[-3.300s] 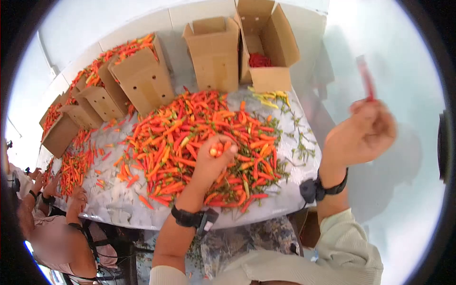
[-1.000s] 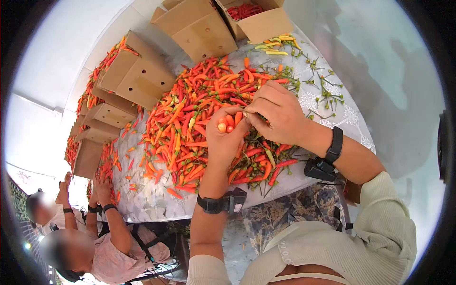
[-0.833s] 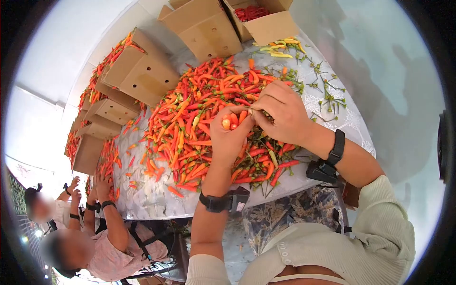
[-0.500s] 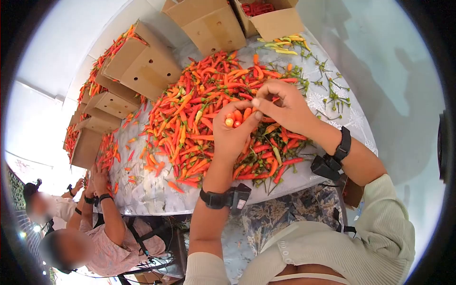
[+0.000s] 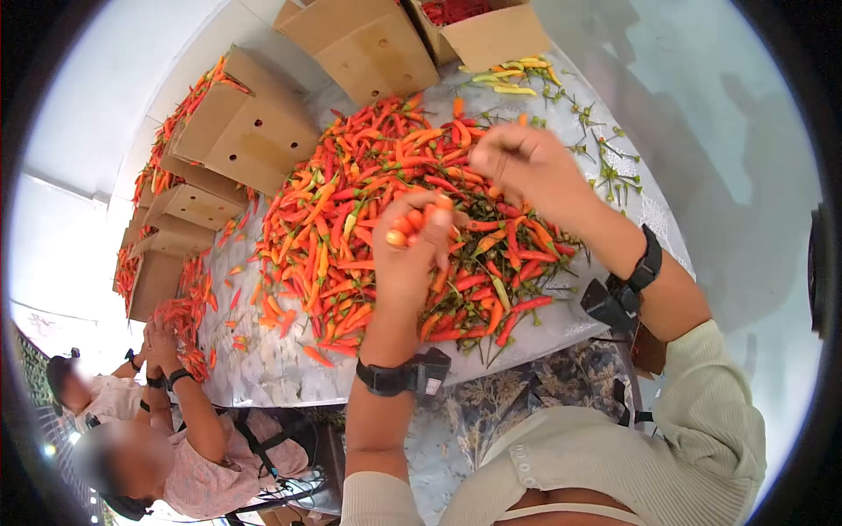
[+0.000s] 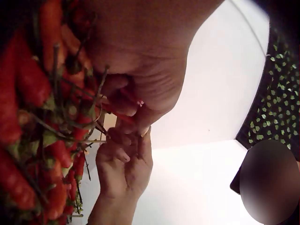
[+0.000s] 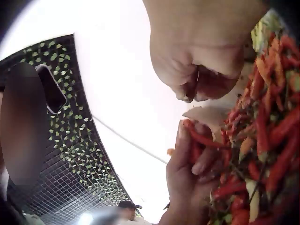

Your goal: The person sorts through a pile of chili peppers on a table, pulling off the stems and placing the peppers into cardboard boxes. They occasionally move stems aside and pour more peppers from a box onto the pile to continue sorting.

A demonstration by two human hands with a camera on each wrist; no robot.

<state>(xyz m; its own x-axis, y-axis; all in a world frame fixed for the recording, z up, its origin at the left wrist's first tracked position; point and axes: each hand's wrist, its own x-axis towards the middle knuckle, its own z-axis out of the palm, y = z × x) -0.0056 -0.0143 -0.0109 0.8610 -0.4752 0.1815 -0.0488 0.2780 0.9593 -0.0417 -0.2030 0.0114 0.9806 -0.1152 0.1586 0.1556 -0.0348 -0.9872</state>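
Note:
In the head view my left hand is over the big pile of chillies, curled round several red and orange chillies. Their rounded ends stick out between thumb and fingers; the right wrist view has one red chilli across the left fingers. Up and to the right, a small gap away, is my right hand, slightly blurred. Its fingers are curled with the thumb near them in the right wrist view. I cannot tell whether anything small is between those fingertips.
Cardboard boxes of chillies line the table's far side. Pale yellow chillies and loose green stems lie at the right of the patterned tablecloth. Two other people sit at left, one's hands by a smaller chilli pile.
Earlier my right hand held a long red chilli out to the right; then both hands met over the pile. Now the right hand has drawn away up and right from the left hand's chillies.

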